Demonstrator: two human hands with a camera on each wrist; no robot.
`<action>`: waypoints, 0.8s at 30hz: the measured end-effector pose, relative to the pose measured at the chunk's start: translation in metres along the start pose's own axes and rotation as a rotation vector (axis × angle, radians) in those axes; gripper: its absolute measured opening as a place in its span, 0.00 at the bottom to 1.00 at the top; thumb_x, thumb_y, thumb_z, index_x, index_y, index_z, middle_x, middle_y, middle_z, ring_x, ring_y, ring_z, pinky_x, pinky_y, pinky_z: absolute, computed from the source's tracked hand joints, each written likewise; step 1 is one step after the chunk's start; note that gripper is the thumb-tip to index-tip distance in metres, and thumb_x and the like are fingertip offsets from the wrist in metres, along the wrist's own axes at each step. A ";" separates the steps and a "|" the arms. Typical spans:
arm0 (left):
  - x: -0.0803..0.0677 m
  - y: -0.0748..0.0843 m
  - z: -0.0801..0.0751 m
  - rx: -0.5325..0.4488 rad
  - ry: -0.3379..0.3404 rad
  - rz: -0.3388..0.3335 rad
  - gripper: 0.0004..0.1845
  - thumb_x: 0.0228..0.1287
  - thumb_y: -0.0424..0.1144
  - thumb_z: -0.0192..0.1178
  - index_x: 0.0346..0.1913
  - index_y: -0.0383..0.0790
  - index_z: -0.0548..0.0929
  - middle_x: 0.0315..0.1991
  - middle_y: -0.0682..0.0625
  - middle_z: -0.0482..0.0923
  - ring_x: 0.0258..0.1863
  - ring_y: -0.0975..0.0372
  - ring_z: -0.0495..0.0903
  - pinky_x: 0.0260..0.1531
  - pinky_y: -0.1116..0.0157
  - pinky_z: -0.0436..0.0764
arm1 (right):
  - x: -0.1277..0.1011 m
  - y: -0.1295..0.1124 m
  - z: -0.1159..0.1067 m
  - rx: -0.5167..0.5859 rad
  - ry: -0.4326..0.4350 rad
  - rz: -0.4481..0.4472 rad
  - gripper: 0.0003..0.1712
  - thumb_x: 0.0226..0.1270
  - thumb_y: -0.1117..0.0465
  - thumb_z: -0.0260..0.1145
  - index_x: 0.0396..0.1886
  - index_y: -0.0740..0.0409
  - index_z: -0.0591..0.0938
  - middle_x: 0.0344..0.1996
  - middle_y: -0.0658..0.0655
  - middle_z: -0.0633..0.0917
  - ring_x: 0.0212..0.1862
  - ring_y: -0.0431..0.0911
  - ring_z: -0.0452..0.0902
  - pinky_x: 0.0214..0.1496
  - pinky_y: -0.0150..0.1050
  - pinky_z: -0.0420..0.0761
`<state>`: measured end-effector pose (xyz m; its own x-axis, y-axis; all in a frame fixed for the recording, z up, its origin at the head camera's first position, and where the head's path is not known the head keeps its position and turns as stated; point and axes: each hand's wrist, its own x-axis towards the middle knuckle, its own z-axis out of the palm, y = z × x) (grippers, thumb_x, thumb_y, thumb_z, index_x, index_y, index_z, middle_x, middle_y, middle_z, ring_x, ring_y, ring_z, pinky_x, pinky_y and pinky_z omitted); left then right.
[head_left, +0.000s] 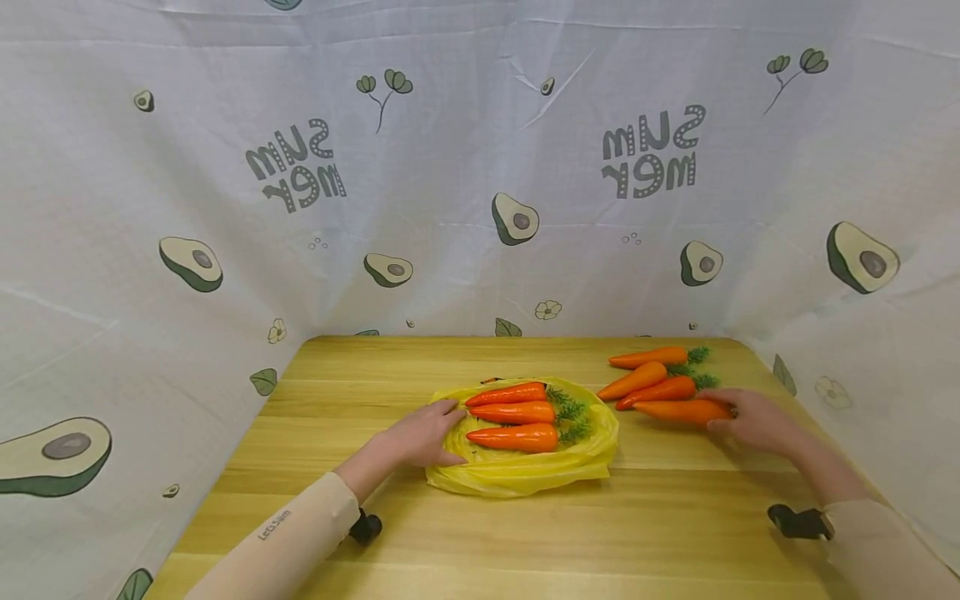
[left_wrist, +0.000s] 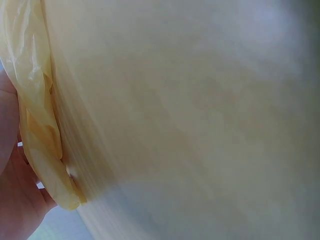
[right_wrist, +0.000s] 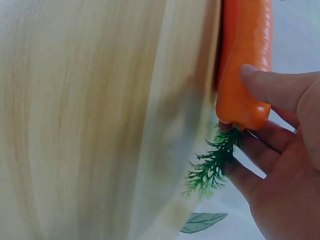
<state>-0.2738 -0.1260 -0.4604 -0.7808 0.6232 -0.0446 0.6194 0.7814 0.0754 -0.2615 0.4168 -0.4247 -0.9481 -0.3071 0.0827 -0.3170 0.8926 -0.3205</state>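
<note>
From the head view I see my left hand (head_left: 426, 435) lying with its fingers straight on the near-left edge of the yellow bag (head_left: 525, 471), which sits spread on the table (head_left: 375, 367) at about its middle. Three carrots (head_left: 517, 413) lie side by side on the bag, tips toward my left hand, green tops pointing right. To the right, apart from the bag, four more carrots are bunched near the table's far right corner, and my right hand (head_left: 753, 421) is curled round the thick end of the nearest carrot (head_left: 686, 410), which rests on the wood. The avocado-print cloth (head_left: 480, 167) hangs behind and to both sides. In the left wrist view the picture is blurred; I make out my palm (left_wrist: 12, 190) against crumpled yellow bag film (left_wrist: 37, 130) and pale wood beside it. In the right wrist view my thumb (right_wrist: 280, 87) and fingers (right_wrist: 260, 155) grip the carrot (right_wrist: 247, 70) at its blunt end, its green top (right_wrist: 212, 165) sticking out between them, above the wood.
</note>
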 end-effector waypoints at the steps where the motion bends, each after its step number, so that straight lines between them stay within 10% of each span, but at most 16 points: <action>1: 0.000 0.000 0.000 -0.001 -0.002 -0.002 0.46 0.61 0.66 0.64 0.74 0.39 0.68 0.75 0.37 0.62 0.72 0.46 0.67 0.70 0.52 0.69 | -0.001 -0.003 -0.002 0.002 -0.004 0.006 0.29 0.62 0.60 0.72 0.60 0.71 0.79 0.56 0.80 0.78 0.58 0.78 0.72 0.57 0.72 0.70; 24: -0.001 0.003 -0.003 -0.022 -0.016 -0.009 0.46 0.61 0.65 0.65 0.74 0.38 0.68 0.75 0.37 0.61 0.72 0.46 0.67 0.70 0.52 0.69 | 0.001 -0.047 -0.026 0.023 0.007 -0.085 0.30 0.63 0.56 0.73 0.63 0.63 0.80 0.58 0.69 0.82 0.52 0.60 0.79 0.51 0.61 0.80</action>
<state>-0.2716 -0.1243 -0.4572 -0.7846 0.6170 -0.0608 0.6107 0.7860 0.0965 -0.2483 0.3829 -0.3848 -0.9181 -0.3786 0.1173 -0.3955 0.8558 -0.3335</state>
